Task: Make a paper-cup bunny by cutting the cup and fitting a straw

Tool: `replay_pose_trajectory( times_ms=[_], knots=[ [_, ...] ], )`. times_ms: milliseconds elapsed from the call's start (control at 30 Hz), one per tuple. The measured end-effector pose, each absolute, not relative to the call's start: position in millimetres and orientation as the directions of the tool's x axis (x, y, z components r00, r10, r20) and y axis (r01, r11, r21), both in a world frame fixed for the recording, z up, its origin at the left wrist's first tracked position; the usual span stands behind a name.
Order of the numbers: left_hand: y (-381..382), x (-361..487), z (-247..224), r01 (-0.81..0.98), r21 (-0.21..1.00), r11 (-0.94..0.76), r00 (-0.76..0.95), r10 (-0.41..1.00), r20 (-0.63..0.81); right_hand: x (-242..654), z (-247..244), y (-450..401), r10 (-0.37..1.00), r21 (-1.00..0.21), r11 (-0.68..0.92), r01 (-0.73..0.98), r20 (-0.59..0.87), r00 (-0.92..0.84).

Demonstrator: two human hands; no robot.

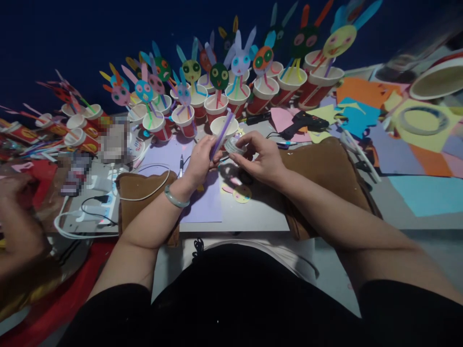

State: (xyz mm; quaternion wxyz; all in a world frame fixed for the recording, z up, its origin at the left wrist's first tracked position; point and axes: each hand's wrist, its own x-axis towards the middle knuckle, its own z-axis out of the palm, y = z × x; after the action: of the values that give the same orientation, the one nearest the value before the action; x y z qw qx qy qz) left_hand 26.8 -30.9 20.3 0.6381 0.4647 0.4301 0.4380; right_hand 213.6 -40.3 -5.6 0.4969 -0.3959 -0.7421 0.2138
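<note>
My left hand (201, 161), with a pale green bangle on its wrist, is closed around purple straws (222, 134) that slant up to the right. Just beside them, my right hand (263, 159) pinches a small roll of clear tape (234, 145) between its thumb and fingers. A white paper cup (224, 126) stands right behind both hands. Under them on the table lie a dark, ring-shaped thing too blurred to name and a small yellow paper face (241, 193). Purple paper (206, 207) lies below my left hand.
Red and white cups (262, 95) holding straw-mounted paper rabbits line the back. A glue gun (307, 123) and coloured paper (361, 113) are at the right. Brown pads (325, 178) lie under both forearms. Power strips (104, 202) with cables and another person's arm (18, 221) are at the left.
</note>
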Motion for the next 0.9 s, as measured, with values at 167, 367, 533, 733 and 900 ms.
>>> replay_pose_trajectory(
  times_ms=[167, 367, 533, 733, 900],
  knots=[
    [-30.8, 24.0, 26.5, -0.192, 0.927, 0.322, 0.328, 0.911, -0.248, 215.6, -6.7, -39.5, 0.799, -0.713, 0.599, 0.364, 0.565, -0.208],
    [-31.6, 24.0, 30.0, -0.178, 0.904, 0.389, 0.398, 0.869, -0.295, 216.6, -8.2, -38.0, 0.782, -0.697, 0.621, 0.359, 0.585, -0.215],
    [-33.3, 25.3, 27.7, -0.148, 0.949, 0.279, 0.346, 0.913, -0.215, 216.9, -8.0, -37.2, 0.769, -0.685, 0.636, 0.356, 0.603, -0.214],
    [-31.0, 26.0, 19.6, -0.132, 0.982, 0.139, 0.328, 0.941, -0.089, 213.7, -7.7, -38.2, 0.771, -0.698, 0.635, 0.331, 0.599, -0.216],
    [-25.1, 22.7, 15.1, -0.169, 0.980, 0.110, 0.324, 0.945, -0.050, 213.9, -5.7, -39.1, 0.775, -0.697, 0.629, 0.343, 0.599, -0.202]
  ],
)
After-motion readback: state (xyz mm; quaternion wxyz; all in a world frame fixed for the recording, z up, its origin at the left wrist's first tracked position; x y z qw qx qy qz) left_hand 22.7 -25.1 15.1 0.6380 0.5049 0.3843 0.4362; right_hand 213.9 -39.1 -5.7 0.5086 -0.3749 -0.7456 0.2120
